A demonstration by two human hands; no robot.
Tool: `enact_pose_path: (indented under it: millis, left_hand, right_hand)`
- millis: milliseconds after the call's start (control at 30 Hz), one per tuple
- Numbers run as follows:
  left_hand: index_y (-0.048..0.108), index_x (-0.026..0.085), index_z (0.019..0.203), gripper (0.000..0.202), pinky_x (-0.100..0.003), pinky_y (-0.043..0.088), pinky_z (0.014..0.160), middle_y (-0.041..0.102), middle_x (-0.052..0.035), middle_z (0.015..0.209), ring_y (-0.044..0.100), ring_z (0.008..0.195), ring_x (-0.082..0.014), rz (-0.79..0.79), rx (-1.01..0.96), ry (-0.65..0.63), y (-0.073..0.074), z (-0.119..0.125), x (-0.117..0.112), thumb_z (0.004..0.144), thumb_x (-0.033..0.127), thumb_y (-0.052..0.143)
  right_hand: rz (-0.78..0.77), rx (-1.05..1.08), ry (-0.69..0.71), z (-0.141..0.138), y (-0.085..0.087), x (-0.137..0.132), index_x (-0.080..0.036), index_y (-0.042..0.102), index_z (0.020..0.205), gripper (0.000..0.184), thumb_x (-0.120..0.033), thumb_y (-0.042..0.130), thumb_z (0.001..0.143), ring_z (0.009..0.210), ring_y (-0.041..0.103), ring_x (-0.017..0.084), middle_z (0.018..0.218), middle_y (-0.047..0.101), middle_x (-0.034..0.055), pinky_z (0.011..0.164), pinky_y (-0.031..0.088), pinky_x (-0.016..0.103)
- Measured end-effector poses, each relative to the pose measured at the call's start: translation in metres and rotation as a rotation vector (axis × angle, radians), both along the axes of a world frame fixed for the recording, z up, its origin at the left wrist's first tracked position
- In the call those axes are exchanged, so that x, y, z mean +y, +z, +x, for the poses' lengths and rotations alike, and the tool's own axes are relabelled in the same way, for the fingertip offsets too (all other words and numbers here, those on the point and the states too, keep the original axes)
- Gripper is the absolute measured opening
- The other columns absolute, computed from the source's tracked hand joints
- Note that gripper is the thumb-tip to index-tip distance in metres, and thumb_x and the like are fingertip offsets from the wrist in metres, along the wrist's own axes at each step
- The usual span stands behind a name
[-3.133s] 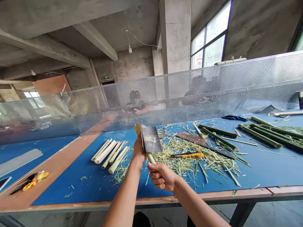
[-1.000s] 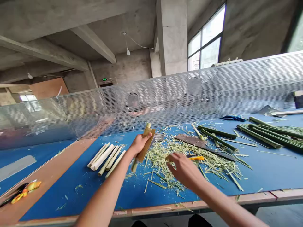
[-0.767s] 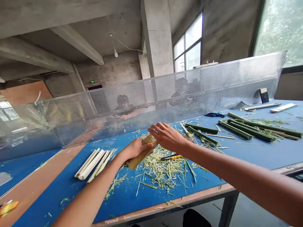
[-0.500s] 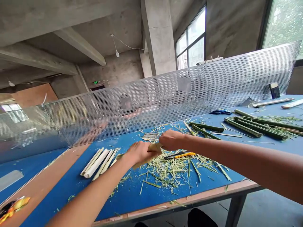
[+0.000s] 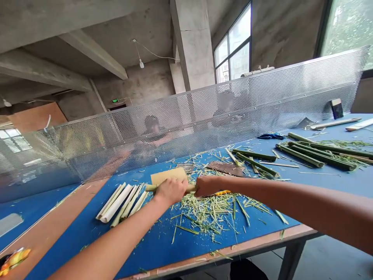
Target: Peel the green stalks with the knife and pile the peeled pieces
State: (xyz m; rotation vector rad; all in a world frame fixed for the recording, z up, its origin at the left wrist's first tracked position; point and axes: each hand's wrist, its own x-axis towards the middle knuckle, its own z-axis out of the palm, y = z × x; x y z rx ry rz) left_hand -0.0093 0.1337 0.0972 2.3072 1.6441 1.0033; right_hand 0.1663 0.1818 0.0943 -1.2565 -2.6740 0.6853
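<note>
Your left hand (image 5: 170, 191) and right hand (image 5: 208, 185) both clench one pale green bamboo stick (image 5: 190, 188) over the blue tabletop (image 5: 87, 233). One tan rectangular sheet (image 5: 169, 175) shows at the left hand's twelve o'clock, and about six peeled whitish sticks (image 5: 119, 198) lie at nine.

Peeled sticks (image 5: 121, 199) left of shavings (image 5: 212, 210)

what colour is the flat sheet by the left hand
Plain tan sheet, by the stick; best in the head view.

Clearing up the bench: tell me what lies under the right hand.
Beneath the right hand, which grips a bamboo stalk, an orange handle pokes out on green shavings. The rest of it is hidden by the hand.
</note>
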Motion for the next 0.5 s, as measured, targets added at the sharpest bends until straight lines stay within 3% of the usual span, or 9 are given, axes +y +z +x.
enact_pose_path:
  millis: [67,100,200,333,433,500]
  left_hand:
    - [0.055,0.020,0.068,0.032,-0.038,0.043,0.074,0.050,-0.0046,0.052,0.061,0.070,-0.0263,-0.081,0.323,0.069,0.006,-0.003,0.002,0.069,0.051,0.062]
    - [0.057,0.019,0.073,0.036,-0.038,0.043,0.073,0.054,-0.0059,0.057,0.061,0.071,-0.0262,-0.110,0.477,0.093,0.011,-0.005,0.003,0.073,0.055,0.056]
    - [0.061,0.019,0.084,0.042,-0.035,0.043,0.067,0.063,-0.0092,0.072,0.060,0.071,-0.0238,-0.193,0.713,0.093,0.023,-0.010,0.007,0.080,0.058,0.044]
    - [0.063,0.021,0.089,0.038,-0.026,0.039,0.060,0.066,-0.0032,0.079,0.057,0.068,-0.0158,-0.533,0.548,-0.155,0.026,-0.024,0.013,0.074,0.055,0.055]
    - [0.062,0.017,0.092,0.050,-0.023,0.036,0.055,0.064,-0.0026,0.075,0.052,0.060,-0.0118,-0.748,0.347,-0.222,0.024,-0.036,0.017,0.073,0.062,0.053]
    - [0.061,0.015,0.091,0.056,-0.024,0.035,0.053,0.063,-0.0033,0.072,0.050,0.056,-0.0107,-0.797,0.311,-0.220,0.025,-0.041,0.020,0.074,0.066,0.048]
  right_hand:
    - [0.392,-0.077,-0.028,-0.005,-0.002,0.000,-0.011,0.065,0.063,0.016,-0.021,0.060,0.074,0.046,0.048,0.009,0.054,0.060,0.0046,0.046,0.029,0.022]
    - [0.504,-0.118,-0.029,-0.006,-0.001,0.000,-0.011,0.066,0.068,0.016,-0.021,0.057,0.076,0.049,0.050,0.010,0.059,0.062,0.0069,0.047,0.030,0.022]
    - [0.566,-0.206,0.001,-0.008,0.004,0.002,-0.012,0.068,0.076,0.018,-0.022,0.053,0.077,0.052,0.054,0.013,0.063,0.063,0.0090,0.048,0.031,0.023]
    - [0.582,-0.270,0.080,-0.003,0.006,0.003,-0.012,0.068,0.081,0.018,-0.021,0.052,0.080,0.054,0.055,0.013,0.066,0.064,0.0096,0.050,0.031,0.024]
    - [0.828,-0.233,0.074,0.003,0.004,0.009,-0.010,0.065,0.092,0.024,-0.011,0.042,0.086,0.060,0.056,0.014,0.073,0.066,0.0122,0.054,0.032,0.026]
    - [0.968,-0.187,0.070,0.005,0.001,0.015,-0.009,0.063,0.099,0.028,-0.008,0.037,0.088,0.064,0.057,0.016,0.078,0.067,0.0138,0.057,0.033,0.028]
